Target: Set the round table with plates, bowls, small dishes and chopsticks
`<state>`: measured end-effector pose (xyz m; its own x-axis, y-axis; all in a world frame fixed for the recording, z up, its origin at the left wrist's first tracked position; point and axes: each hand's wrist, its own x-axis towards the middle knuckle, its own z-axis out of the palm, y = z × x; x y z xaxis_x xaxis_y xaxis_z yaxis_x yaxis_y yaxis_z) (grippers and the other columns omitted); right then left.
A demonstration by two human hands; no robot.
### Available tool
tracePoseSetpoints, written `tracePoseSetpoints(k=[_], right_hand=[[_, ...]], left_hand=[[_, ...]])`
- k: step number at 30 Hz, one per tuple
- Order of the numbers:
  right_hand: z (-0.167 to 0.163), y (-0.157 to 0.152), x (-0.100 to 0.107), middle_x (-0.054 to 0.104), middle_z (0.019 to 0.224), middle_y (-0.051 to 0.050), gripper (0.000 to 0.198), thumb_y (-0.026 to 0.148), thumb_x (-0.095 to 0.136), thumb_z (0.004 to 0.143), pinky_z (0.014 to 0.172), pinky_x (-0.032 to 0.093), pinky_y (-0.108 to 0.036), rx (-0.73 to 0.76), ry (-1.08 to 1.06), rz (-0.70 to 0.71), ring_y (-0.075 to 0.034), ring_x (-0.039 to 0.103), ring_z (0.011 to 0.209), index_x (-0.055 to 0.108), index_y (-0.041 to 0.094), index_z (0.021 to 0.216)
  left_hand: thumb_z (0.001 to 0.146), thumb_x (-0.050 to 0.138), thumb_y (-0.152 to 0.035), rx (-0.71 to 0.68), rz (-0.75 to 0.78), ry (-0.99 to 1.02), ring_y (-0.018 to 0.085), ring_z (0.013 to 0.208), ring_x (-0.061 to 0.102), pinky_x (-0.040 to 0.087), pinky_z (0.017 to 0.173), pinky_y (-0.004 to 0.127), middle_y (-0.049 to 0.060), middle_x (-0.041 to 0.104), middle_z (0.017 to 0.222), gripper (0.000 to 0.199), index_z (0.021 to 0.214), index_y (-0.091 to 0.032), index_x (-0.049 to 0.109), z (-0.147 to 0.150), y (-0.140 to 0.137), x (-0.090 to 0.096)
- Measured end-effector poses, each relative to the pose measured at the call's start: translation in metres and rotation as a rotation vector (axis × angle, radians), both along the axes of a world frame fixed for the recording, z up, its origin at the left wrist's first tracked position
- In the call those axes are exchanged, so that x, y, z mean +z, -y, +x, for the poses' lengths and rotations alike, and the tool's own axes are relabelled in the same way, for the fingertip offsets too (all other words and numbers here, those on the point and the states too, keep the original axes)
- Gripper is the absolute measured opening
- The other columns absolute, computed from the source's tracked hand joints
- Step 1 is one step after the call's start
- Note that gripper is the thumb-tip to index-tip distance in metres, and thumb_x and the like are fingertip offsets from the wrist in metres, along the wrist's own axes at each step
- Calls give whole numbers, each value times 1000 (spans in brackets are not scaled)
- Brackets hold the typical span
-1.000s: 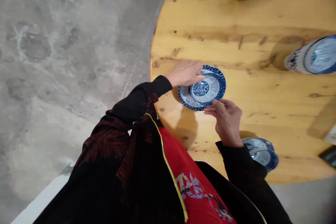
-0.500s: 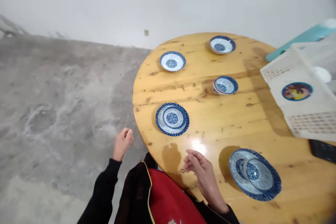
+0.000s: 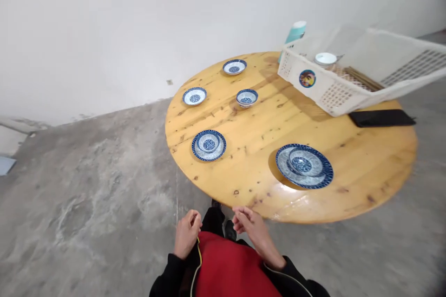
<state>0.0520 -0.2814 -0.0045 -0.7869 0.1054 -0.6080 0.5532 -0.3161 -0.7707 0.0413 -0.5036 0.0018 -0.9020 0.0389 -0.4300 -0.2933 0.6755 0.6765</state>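
My left hand [image 3: 187,234] is off the table's near left edge, its fingers curled in with nothing visible in them. Close to the front rim, my right hand [image 3: 253,232] has loosely bent fingers, partly apart, and holds nothing. Nearest the hands on the table is a blue-and-white plate [image 3: 195,154] with a small bowl [image 3: 208,141] on it. Further right lies a larger-looking patterned plate [image 3: 325,174], also bearing a bowl [image 3: 303,161]. Behind them stand a single bowl [image 3: 247,98] and two shallow dishes, one at the left [image 3: 194,96], the other dish [image 3: 234,67] at the back.
A round wooden table [image 3: 251,148] carries everything. On its right side a white plastic basket [image 3: 334,95] holds chopsticks [image 3: 364,79] and a white round item [image 3: 325,58]. A black flat object [image 3: 381,118] lies before the basket, and a teal bottle [image 3: 295,32] stands behind it.
My view has swung right and back, so the whole basket now shows. Both hands have drawn closer together in front of my body; the right has left the tabletop. The dishes appear unmoved.
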Motion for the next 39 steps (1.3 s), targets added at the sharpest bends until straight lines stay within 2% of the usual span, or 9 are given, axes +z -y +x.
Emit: tracePoseSetpoints(k=[4,8,13,16,20,26,29,33,39], right_hand=[[6,-2,10,65,61,-1,41,55,75,60,48,46,-26,-43,-43,6,-16,60,49,60,19,75],[8,-5,8,66,64,-2,44,54,76,58,50,48,-26,-104,-30,30,-16,60,52,65,17,81],[-6,17,0,67,65,-3,46,52,79,58,52,50,-27,-91,-14,79,-17,61,55,66,17,85],[-29,55,-2,66,65,-3,46,52,79,57,52,49,-28,-16,-4,84,-16,61,54,66,17,84],[-74,130,-1,66,64,-2,45,52,73,60,51,48,-28,106,-18,92,-16,59,52,66,16,86],[-142,253,8,65,64,-1,38,50,64,65,50,45,-26,219,-70,66,-14,59,51,63,17,84],[-169,299,13,64,64,0,37,49,62,67,51,45,-26,218,-77,53,-14,59,53,63,17,85],[-200,331,17,65,66,0,37,49,60,67,53,47,-27,193,-62,72,-15,60,55,62,17,87],[-259,360,11,64,66,0,37,48,57,70,54,47,-27,182,-82,126,-14,60,54,63,16,88]], left_hand=[[93,40,-41,-40,80,-33,16,65,63,46,65,26,0,64,71,27,82,-21,55,-1,-7,1],[92,43,-36,-70,126,-92,14,65,64,44,65,23,0,65,73,24,83,-19,57,-10,-9,-2],[93,44,-34,-83,166,-129,12,63,62,42,65,22,-1,64,71,23,83,-19,57,-20,23,-7],[93,44,-35,-8,159,-129,12,64,62,43,65,22,0,64,72,23,84,-19,58,-31,64,-14],[93,44,-39,123,176,-116,14,66,64,46,66,24,1,65,75,27,88,-18,60,-57,139,-22],[92,42,-48,205,126,-175,17,67,63,46,69,28,3,66,75,36,87,-18,60,-114,264,-23],[90,43,-51,186,91,-183,19,68,64,46,70,30,4,67,75,37,87,-18,60,-151,311,-20],[92,43,-48,75,91,-177,18,70,64,46,71,29,3,67,76,35,91,-19,61,-207,338,-18],[96,45,-41,-45,292,-226,16,79,64,49,74,27,4,67,85,28,96,-19,62,-290,332,-29]])
